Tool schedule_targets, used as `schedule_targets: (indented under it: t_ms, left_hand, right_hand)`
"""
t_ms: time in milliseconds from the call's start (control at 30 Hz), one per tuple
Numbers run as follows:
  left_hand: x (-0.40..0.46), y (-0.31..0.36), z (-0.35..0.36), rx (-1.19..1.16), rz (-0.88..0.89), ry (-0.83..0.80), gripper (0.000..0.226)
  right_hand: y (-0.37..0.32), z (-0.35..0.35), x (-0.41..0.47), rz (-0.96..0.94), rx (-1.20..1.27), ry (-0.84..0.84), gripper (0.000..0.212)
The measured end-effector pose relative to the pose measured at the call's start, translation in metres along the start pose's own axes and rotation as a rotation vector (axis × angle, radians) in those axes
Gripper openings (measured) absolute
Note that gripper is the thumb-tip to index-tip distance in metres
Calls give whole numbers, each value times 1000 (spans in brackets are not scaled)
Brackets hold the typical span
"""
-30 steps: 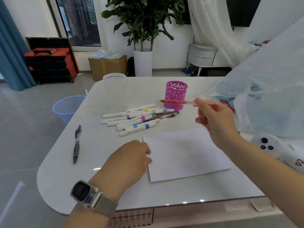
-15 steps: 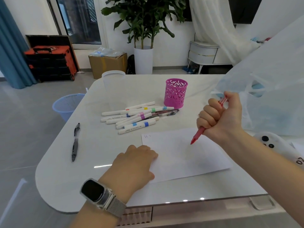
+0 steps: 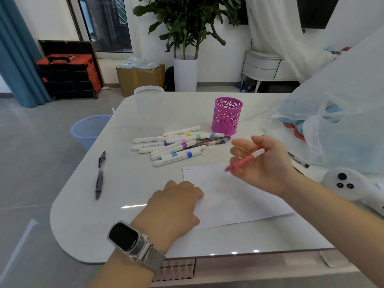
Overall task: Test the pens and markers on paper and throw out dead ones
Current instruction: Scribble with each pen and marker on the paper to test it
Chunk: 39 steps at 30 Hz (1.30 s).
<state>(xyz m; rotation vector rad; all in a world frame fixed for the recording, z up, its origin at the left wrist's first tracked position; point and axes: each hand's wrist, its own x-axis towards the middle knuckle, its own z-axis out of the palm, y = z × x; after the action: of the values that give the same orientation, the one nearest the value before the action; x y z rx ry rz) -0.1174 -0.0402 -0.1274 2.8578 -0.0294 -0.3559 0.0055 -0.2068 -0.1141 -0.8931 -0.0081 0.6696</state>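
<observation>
Our right hand [image 3: 264, 163] pinching a red pen [image 3: 245, 160] above the paper [image 3: 234, 200], tip down-left, our left hand [image 3: 174, 206] lying on the paper's left edge, fingers relaxed, markers [image 3: 176, 145] heaped beyond, near the pink cup [image 3: 227, 115].

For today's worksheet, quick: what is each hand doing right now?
Left hand: open, resting flat on the paper.
Right hand: holding the red pen, tip above the paper.

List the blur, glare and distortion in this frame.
Head view: the right hand and red pen are motion-blurred; ceiling lights glare off the table near its front edge; wide-angle lens bends the room's edges; the left hand is sharp.
</observation>
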Motion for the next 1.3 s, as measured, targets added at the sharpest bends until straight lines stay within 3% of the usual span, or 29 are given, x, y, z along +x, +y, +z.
schedule_targets:
  t_ms: [167, 200, 300, 400, 533, 633, 767, 1300]
  left_hand:
    - [0, 1, 2, -15, -4, 29, 52]
    - [0, 1, 2, -11, -7, 40, 51]
    - [2, 3, 1, 18, -14, 63, 47]
    - [3, 3, 2, 34, -19, 80, 45]
    - [4, 3, 3, 26, -30, 103, 45]
    - [5, 2, 5, 20, -47, 110, 43]
    - [6, 1, 5, 2, -62, 94, 43]
    - [7, 3, 5, 9, -77, 95, 39]
  right_hand:
    - [8, -1, 5, 35, -105, 0, 60]
    - [10, 1, 6, 26, -160, 1, 55]
    - [21, 7, 15, -126, -452, 48, 14]
    - [34, 11, 26, -282, -584, 110, 27]
    - [47, 22, 38, -311, -838, 106, 7]
    - [56, 19, 50, -428, -1016, 180, 17]
    - [64, 10, 58, -519, -1088, 274, 36]
    - [70, 5, 69, -569, -1229, 192, 27]
